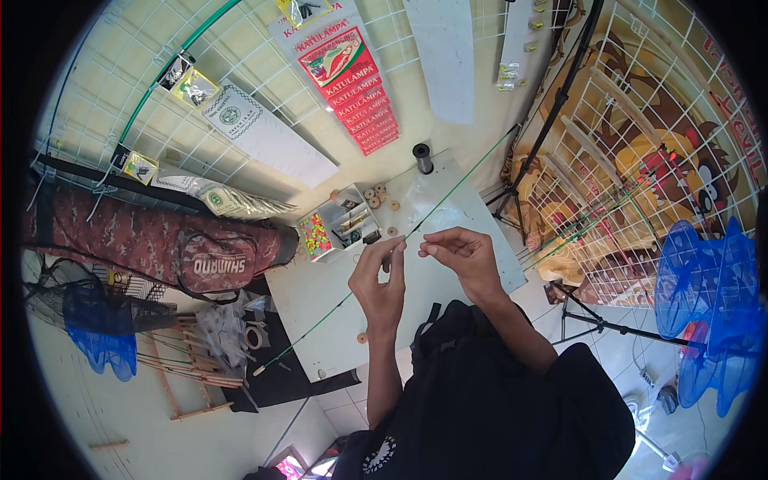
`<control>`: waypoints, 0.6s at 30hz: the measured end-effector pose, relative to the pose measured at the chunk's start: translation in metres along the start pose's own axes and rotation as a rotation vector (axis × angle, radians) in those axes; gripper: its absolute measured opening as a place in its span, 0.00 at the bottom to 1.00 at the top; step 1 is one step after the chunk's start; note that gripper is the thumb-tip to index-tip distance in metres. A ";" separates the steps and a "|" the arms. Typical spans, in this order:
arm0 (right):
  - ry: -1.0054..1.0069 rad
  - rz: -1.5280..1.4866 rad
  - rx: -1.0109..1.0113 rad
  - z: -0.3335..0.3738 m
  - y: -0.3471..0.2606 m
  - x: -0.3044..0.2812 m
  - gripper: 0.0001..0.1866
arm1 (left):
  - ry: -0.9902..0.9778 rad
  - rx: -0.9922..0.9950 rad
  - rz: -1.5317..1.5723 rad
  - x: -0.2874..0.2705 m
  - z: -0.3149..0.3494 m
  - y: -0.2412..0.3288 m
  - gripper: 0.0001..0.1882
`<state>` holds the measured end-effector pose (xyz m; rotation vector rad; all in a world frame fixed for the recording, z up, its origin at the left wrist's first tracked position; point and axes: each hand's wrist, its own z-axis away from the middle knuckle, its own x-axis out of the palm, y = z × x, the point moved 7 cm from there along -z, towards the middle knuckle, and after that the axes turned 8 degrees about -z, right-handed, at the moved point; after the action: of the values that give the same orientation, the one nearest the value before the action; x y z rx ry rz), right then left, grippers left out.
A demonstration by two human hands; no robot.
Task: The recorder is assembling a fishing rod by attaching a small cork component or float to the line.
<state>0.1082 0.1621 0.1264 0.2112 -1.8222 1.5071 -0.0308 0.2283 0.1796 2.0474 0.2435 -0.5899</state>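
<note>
Here's the green fishing rod (448, 199), slanting across the worktop (308, 294), its shaft passing behind the left hand (378, 284) and running on up past the right hand (468, 262). Both hands are raised close together, and this looks like fine fingertip work beside the shaft. The left fingers curve round, thumb and forefinger nearly meeting at the tips; whether they grip the rod is impossible to tell. On the right, the fingers draw into a narrow pinch just beside the left tips, and anything as fine as a thread there is too small to make out. The next move seems to call for a steady shaft and small, controlled fingertip motion. Beyond the hands sit the white compartment box (326, 254), wooden discs (374, 202) and a black spool (422, 158).
</note>
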 end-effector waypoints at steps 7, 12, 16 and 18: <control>0.022 0.035 -0.007 -0.008 -0.003 0.002 0.09 | -0.014 -0.025 -0.019 0.005 0.000 0.000 0.05; -0.011 -0.002 0.012 -0.012 -0.005 0.000 0.21 | -0.022 -0.009 -0.044 0.006 0.000 0.002 0.05; -0.004 0.053 -0.035 -0.013 -0.010 -0.003 0.21 | -0.027 0.011 -0.054 0.010 0.000 0.003 0.06; -0.021 0.110 -0.083 -0.012 -0.014 -0.002 0.21 | -0.034 0.007 -0.053 0.011 0.001 0.002 0.06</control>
<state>0.1231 0.1682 0.1361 0.0877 -1.9368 1.5050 -0.0210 0.2263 0.1751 2.0414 0.2766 -0.6583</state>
